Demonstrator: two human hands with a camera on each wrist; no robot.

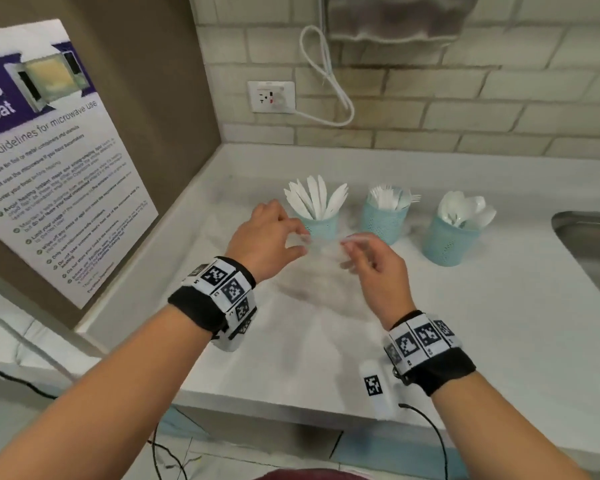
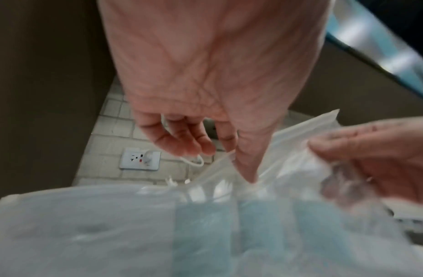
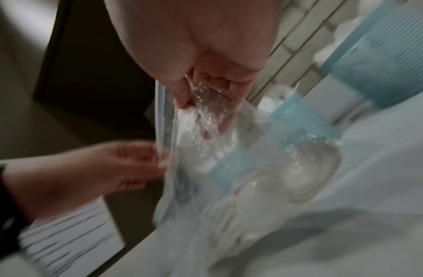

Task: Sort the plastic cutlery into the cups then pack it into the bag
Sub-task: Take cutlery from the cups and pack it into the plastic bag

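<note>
Bag (image 2: pixel 300 150) mouth is what the next move turns on: the clear plastic bag hangs between the 2 hands above the bench (image 1: pixel 465 323), on the near side of the knife cup (image 1: pixel 321 225), with its sealing strip running roughly left to right from one grip to the other. The left hand (image 1: pixel 264 237) pinches the strip's left end between thumb and fingertip; the right hand (image 1: pixel 374 275) has its fingers curled round the right end, bunching the film. Motion blur hides whether the 2 lips are already parted.

All 3 blue cups stand in a row behind the bag: the knife cup nearest the left hand, the fork cup (image 1: pixel 383 221) to its right, the spoon cup (image 1: pixel 449 240) farther right again. Each appears filled with its own kind, so sorting looks finished and packing looks like the step in hand.

The knives stand upright and fanned, long axis vertical, while the bag's opening faces up. In my judgement the left hand is nearer the knife cup, the right nearer the forks and spoons, so one grip must let go to fetch.
</note>
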